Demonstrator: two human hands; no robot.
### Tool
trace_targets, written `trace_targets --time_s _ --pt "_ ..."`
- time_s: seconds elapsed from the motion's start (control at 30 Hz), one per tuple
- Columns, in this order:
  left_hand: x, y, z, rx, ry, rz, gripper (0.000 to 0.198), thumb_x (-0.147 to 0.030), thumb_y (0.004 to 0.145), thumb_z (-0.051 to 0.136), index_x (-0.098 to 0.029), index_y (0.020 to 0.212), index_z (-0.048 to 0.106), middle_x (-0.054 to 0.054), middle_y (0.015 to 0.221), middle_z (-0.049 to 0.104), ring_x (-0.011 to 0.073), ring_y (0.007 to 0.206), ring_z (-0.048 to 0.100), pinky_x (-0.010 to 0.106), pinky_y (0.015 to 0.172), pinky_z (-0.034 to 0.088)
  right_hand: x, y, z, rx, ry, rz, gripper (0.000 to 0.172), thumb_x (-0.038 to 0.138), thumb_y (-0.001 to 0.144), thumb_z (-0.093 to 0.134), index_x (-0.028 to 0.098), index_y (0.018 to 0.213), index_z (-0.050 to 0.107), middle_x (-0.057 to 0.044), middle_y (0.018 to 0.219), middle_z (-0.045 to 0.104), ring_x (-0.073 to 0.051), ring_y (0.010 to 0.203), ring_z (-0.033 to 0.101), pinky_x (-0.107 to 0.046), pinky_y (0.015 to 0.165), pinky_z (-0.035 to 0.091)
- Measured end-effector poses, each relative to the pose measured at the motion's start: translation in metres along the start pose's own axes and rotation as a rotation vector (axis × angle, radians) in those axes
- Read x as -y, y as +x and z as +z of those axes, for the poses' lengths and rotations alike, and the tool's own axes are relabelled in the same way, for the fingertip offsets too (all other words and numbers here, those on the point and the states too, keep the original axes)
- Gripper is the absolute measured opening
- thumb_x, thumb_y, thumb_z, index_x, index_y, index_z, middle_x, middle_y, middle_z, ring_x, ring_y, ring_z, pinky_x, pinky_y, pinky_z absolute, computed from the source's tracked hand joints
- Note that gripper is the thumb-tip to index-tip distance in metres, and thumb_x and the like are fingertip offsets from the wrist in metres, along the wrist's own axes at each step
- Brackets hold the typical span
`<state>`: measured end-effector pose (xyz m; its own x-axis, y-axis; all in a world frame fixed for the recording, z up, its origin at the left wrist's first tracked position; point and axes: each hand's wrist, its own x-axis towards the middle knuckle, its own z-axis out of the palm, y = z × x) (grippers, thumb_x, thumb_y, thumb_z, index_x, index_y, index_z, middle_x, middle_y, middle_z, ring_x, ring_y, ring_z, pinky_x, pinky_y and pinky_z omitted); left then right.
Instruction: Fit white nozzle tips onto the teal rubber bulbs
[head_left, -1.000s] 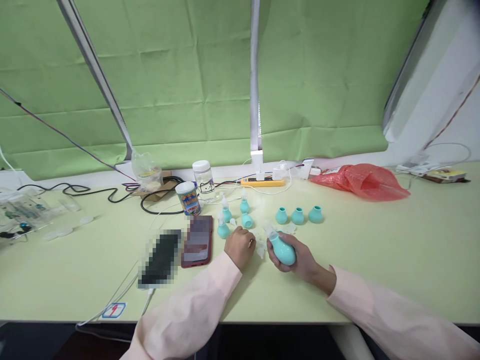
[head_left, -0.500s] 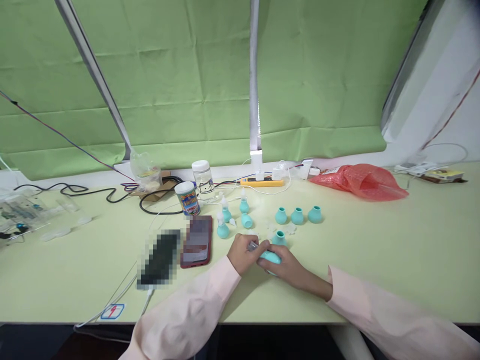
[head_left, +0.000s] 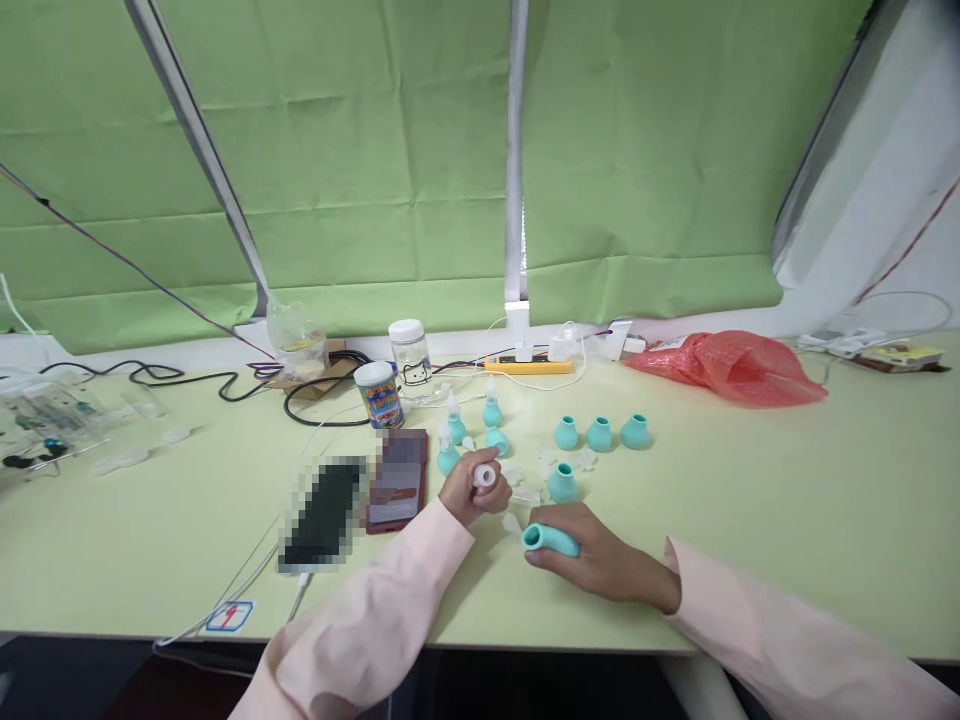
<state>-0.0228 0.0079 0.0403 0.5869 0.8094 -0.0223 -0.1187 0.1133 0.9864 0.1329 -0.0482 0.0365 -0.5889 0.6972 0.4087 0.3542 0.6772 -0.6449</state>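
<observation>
My right hand (head_left: pixel 592 550) is closed round a teal rubber bulb (head_left: pixel 551 541), squeezed long, its open mouth facing left. In my closed left hand (head_left: pixel 471 490) is a whitish plastic nozzle (head_left: pixel 486 476), its round hollow end toward me. The two hands are apart. A small white tip (head_left: pixel 512 524) lies between them. Just beyond stands an open teal bulb (head_left: pixel 562 484), near some clear plastic pieces (head_left: pixel 528 495). Several bulbs with clear nozzles, such as this fitted bulb (head_left: pixel 491 405), stand behind my left hand; another bulb (head_left: pixel 496 441) lies on its side.
Three open teal bulbs, one of them the middle bulb (head_left: pixel 599 435), stand in a row. To the left lie a red-cased phone (head_left: pixel 397 480) and a blurred dark device (head_left: pixel 324 515). A printed can (head_left: pixel 381 398), a clear jar (head_left: pixel 409 355), a power strip (head_left: pixel 528 367) and a red bag (head_left: pixel 735 368) are farther back.
My hands have moved apart from each other. The nozzle in my left hand is now separate from the bulb in my right hand, and the bulb's open mouth shows.
</observation>
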Motion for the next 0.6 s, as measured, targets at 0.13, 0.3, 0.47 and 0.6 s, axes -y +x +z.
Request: trace_targets --time_s 0.13,0.3,0.47,0.6 --pt "0.0 -0.001 0.004 -0.327 0.371 0.172 0.047 -0.051 0.073 0.03 -0.017 0.041 0.028 -0.005 0.035 0.027 0.0047 0.033 0.027 0.02 0.037 0.02 -0.005 0.001 -0.016 -0.229 0.029 -0.008 0.012 0.032 0.073 0.047 0.02 0.072 0.048 -0.001 0.065 0.048 -0.013 0.06 0.043 -0.026 0.058 0.036" --pt "0.012 0.0 0.011 -0.409 1.268 0.18 0.029 -0.045 0.069 0.044 -0.016 0.07 0.05 -0.002 0.048 0.045 0.0135 0.051 0.048 0.022 0.046 0.029 -0.024 0.006 -0.056 -0.487 -0.102 0.054 0.02 0.035 0.077 0.039 0.02 0.082 0.051 -0.004 0.077 0.048 -0.018 0.075 0.045 -0.03 0.069 0.036" --pt "0.02 0.004 0.008 -0.323 1.46 0.133 0.022 -0.034 0.068 0.05 -0.019 0.085 0.048 0.001 0.072 0.055 0.0143 0.059 0.052 0.023 0.051 0.035 -0.06 -0.001 -0.085 -0.416 -0.43 0.251 0.025 0.041 0.073 0.043 0.02 0.079 0.055 -0.004 0.074 0.051 -0.018 0.073 0.047 -0.03 0.066 0.037" --pt "0.024 0.005 0.005 -0.316 1.488 0.286 0.021 -0.022 0.074 0.042 -0.02 0.094 0.047 0.004 0.086 0.053 0.0165 0.081 0.049 0.026 0.064 0.039 -0.082 -0.01 -0.095 -0.41 -0.593 0.414 0.026 0.043 0.065 0.049 0.019 0.072 0.057 -0.004 0.07 0.057 -0.018 0.066 0.05 -0.028 0.056 0.038"
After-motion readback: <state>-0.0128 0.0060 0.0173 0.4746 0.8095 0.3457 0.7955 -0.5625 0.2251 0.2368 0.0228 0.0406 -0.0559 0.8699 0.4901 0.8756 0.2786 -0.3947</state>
